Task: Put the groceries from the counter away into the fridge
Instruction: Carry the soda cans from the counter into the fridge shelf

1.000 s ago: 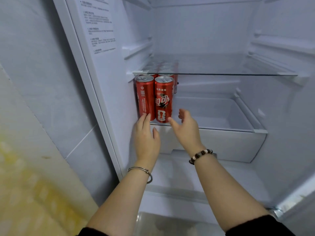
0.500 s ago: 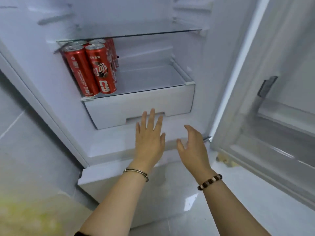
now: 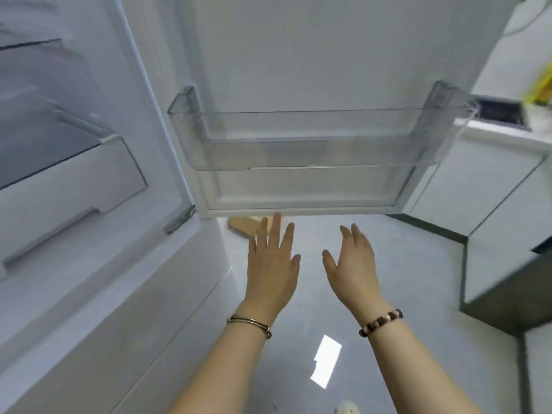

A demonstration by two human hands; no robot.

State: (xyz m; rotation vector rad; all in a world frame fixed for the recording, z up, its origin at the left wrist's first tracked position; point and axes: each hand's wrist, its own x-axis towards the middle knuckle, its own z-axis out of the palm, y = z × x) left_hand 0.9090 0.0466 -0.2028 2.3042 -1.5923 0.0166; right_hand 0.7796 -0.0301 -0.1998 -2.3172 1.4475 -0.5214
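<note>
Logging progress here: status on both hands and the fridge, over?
Left hand open, empty. Right hand open, empty. Fridge door open, no groceries in view. Tan object on floor beyond left fingertips, unidentifiable.

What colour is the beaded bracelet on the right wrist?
The bracelet is dark brown with a few pale beads; head view.

— What was under you?
— A pale glossy floor (image 3: 418, 279). A tan thing (image 3: 243, 227) lay on it, below the open door's clear bin (image 3: 298, 138).
— And on your right?
— The white counter (image 3: 501, 134) bore a dark panel (image 3: 501, 112) and something yellow (image 3: 542, 85), too blurred for me to name.
</note>
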